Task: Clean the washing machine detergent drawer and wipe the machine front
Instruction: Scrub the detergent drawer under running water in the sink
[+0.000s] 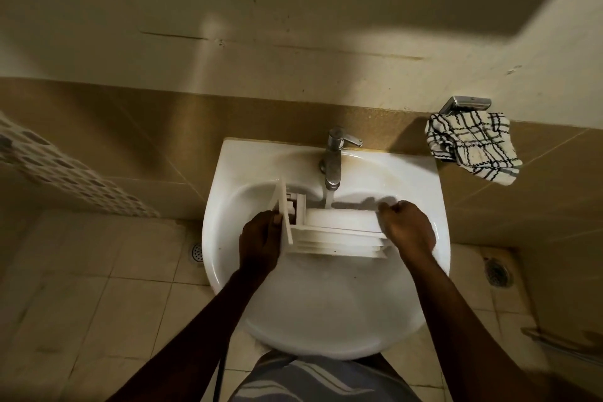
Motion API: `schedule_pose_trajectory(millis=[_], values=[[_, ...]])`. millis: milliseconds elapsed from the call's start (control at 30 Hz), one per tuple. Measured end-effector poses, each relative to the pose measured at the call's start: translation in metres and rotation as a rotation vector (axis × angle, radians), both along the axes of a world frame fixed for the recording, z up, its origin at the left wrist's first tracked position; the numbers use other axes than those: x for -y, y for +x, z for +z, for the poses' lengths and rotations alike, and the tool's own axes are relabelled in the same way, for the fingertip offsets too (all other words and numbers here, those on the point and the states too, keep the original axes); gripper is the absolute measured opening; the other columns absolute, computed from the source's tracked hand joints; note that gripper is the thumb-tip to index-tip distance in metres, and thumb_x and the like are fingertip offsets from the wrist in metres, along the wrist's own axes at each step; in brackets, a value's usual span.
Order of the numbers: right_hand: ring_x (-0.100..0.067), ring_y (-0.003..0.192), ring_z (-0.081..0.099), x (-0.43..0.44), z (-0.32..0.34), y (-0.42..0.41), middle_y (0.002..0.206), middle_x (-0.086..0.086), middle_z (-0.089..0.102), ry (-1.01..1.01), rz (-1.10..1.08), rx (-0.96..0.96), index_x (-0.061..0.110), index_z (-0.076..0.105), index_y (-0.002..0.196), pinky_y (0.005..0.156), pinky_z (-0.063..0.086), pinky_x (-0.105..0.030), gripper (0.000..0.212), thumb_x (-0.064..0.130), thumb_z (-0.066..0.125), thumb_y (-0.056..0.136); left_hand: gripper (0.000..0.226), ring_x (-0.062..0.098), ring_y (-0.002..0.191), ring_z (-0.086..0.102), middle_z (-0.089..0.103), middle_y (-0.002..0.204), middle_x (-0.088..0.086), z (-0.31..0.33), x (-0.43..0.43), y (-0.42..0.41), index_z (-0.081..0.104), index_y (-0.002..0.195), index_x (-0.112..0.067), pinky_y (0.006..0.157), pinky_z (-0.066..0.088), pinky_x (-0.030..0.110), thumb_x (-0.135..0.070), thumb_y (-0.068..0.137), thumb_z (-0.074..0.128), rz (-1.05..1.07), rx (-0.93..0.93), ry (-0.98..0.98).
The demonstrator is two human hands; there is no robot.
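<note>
The pale wall (293, 10) fills the upper half of the view, with a band of tan tiles below it and a tiled floor (81, 287) at either side. Fixed to the wall is a white sink (326, 313), and the person stands right against its near rim.

The detergent drawer (339, 232) is held inside the basin, lying crosswise with its front panel to the left and tilted up. Its ribbed side faces the camera.

A black-and-white checked cloth (470, 145) hangs bunched from a metal holder (465, 105) on the wall, to the right of the sink and well apart from the drawer.

The hands are apart, one at each end of the drawer. The left hand (259, 243) grips the front panel, thumb on its edge, and the right hand (408, 227) curls round the opposite end.

The chrome tap (334, 157) is running, its water stream (328, 199) falling onto the drawer's far side. There are two floor drains, the left drain (196, 251) and the right drain (498, 272).
</note>
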State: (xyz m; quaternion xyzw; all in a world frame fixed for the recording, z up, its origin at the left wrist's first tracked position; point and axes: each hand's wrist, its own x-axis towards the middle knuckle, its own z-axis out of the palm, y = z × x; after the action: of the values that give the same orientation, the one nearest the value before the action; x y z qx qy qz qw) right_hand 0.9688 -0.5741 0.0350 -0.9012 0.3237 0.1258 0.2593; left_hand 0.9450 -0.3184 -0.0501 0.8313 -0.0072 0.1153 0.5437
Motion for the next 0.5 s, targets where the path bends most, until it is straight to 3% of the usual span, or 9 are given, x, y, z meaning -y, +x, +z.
schedule_pose_trajectory(millis=[133,200,300,333,400,500], values=[[-0.029,0.084,0.061,-0.007,-0.004,-0.025,0.083,0.001,0.066,0.058,-0.254,0.289,0.02,0.065,0.087,0.071,0.039,-0.03,0.023,0.041,0.056,0.086,0.053,0.029,0.09,0.063,0.065,0.092,0.011,-0.002,0.007,-0.003,0.064,0.091,-0.02,0.085,0.051,0.054,-0.065,0.097,0.036,0.134,-0.236,-0.191],[-0.023,0.074,0.059,-0.012,-0.005,-0.034,0.073,0.003,0.063,0.109,-0.337,0.465,0.018,0.061,0.077,0.066,0.036,-0.028,0.02,0.037,0.06,0.081,0.057,0.03,0.092,0.064,0.065,0.094,0.011,0.021,0.016,-0.01,0.063,0.089,-0.021,0.087,0.052,0.049,-0.07,0.09,0.035,0.14,-0.47,-0.439],[-0.009,0.059,0.047,-0.017,-0.016,-0.048,0.061,0.001,0.052,0.264,-0.274,0.777,0.016,0.051,0.064,0.061,0.037,-0.026,0.017,0.022,0.062,0.075,0.077,0.027,0.083,0.066,0.069,0.092,0.008,0.032,0.014,-0.01,0.073,0.097,-0.022,0.067,0.055,0.038,-0.083,0.082,0.028,0.007,-0.849,-0.837],[-0.008,0.058,0.045,-0.017,-0.021,-0.053,0.06,-0.001,0.05,0.305,-0.217,0.864,0.014,0.048,0.063,0.06,0.038,-0.023,0.019,0.015,0.062,0.076,0.082,0.027,0.079,0.064,0.068,0.09,0.009,0.033,0.011,-0.01,0.075,0.1,-0.02,0.065,0.051,0.036,-0.086,0.081,0.03,-0.055,-0.884,-0.944],[-0.01,0.059,0.045,-0.016,-0.031,-0.059,0.061,-0.005,0.049,0.339,-0.133,0.933,0.01,0.047,0.065,0.06,0.038,-0.022,0.019,0.009,0.062,0.076,0.071,0.025,0.078,0.062,0.068,0.092,0.01,0.027,0.007,-0.007,0.076,0.103,-0.015,0.07,0.047,0.033,-0.075,0.086,0.042,-0.092,-0.868,-1.048],[-0.019,0.075,0.05,-0.012,-0.049,-0.062,0.078,-0.008,0.058,0.118,0.011,0.8,0.011,0.056,0.078,0.066,0.037,-0.026,0.011,0.022,0.054,0.078,0.042,0.022,0.071,0.066,0.069,0.091,0.014,0.017,0.011,-0.008,0.074,0.098,-0.009,0.063,0.051,0.031,-0.043,0.086,0.053,0.016,-0.775,-1.053]])
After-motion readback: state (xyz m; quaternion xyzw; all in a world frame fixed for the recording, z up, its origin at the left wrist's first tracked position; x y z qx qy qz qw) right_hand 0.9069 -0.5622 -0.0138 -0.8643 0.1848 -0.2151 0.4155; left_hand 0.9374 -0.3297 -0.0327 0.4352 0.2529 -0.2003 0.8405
